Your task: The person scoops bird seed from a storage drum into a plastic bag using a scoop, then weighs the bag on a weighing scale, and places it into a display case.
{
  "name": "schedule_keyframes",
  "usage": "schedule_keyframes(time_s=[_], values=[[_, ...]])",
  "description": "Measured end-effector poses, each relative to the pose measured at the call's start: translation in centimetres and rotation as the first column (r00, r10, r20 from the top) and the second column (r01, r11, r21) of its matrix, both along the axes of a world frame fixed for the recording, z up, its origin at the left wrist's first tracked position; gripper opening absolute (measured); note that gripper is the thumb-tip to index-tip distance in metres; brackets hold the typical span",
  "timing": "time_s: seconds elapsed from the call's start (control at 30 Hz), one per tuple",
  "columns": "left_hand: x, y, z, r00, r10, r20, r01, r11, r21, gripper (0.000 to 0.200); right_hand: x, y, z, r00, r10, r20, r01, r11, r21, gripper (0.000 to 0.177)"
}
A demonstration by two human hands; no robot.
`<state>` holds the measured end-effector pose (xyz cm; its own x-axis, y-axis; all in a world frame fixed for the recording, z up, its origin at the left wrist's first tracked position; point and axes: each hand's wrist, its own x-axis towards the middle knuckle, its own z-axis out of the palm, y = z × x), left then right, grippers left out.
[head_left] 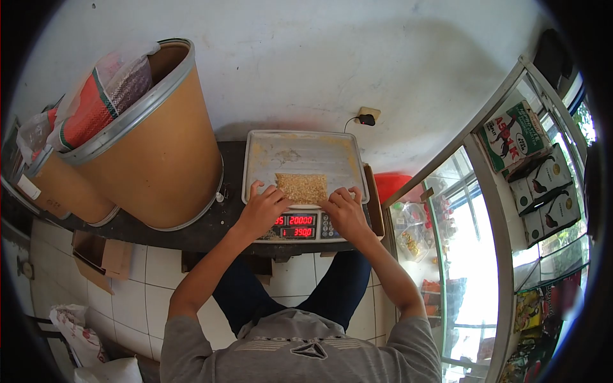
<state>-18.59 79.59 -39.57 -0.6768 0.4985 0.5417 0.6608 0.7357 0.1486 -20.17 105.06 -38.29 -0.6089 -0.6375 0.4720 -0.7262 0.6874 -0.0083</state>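
A clear bag of yellowish grain (301,188) lies on the metal tray (306,147) of a digital scale, near its front edge. My left hand (264,207) is at the bag's left lower corner, fingers curled and pressed together on it. On the right, my right hand (345,210) has its fingers closed at the bag's other lower corner. Red digits glow on the scale's display (299,226), partly covered at the left by my left hand.
Large brown drums (166,140) stand at the left, one holding a red and white sack (96,112). A glass display case (472,191) with packets is at the right. A plug (366,119) sits in the wall socket.
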Motion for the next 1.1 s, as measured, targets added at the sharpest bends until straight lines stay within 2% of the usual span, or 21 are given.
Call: schedule_keyframes(time_s=[0.17, 0.4, 0.57, 0.67, 0.83, 1.1], values=[[0.0, -0.1, -0.2, 1.0, 0.015, 0.011, -0.016, 1.0, 0.007, 0.008, 0.4, 0.1, -0.1, 1.0, 0.027, 0.003, -0.027, 0.998, -0.063, 0.025], [0.4, -0.2, -0.8, 0.999, 0.029, 0.044, -0.032, 0.997, 0.072, 0.005, 1.3, 0.2, 0.0, 0.999, 0.007, 0.037, -0.005, 0.999, -0.048, 0.031], [0.7, -0.5, -0.7, 0.999, 0.041, 0.028, -0.042, 0.999, 0.033, 0.005, 1.4, 0.5, 0.0, 0.999, 0.018, 0.04, -0.016, 0.999, -0.038, 0.032], [0.8, -0.6, -0.7, 0.998, 0.031, 0.05, -0.034, 0.998, 0.057, 0.004, 1.4, 0.8, -0.1, 0.999, 0.023, 0.032, -0.021, 0.998, -0.056, 0.028], [1.2, -0.3, -0.1, 0.995, 0.022, 0.093, -0.033, 0.992, 0.124, 0.007, 1.2, 1.1, 0.7, 0.997, 0.058, 0.059, -0.046, 0.982, -0.183, 0.016], [2.0, -0.2, -0.5, 0.992, 0.064, 0.107, -0.078, 0.988, 0.136, 0.006, 0.4, 1.0, 0.5, 0.993, 0.097, 0.069, -0.078, 0.966, -0.245, 0.013]])
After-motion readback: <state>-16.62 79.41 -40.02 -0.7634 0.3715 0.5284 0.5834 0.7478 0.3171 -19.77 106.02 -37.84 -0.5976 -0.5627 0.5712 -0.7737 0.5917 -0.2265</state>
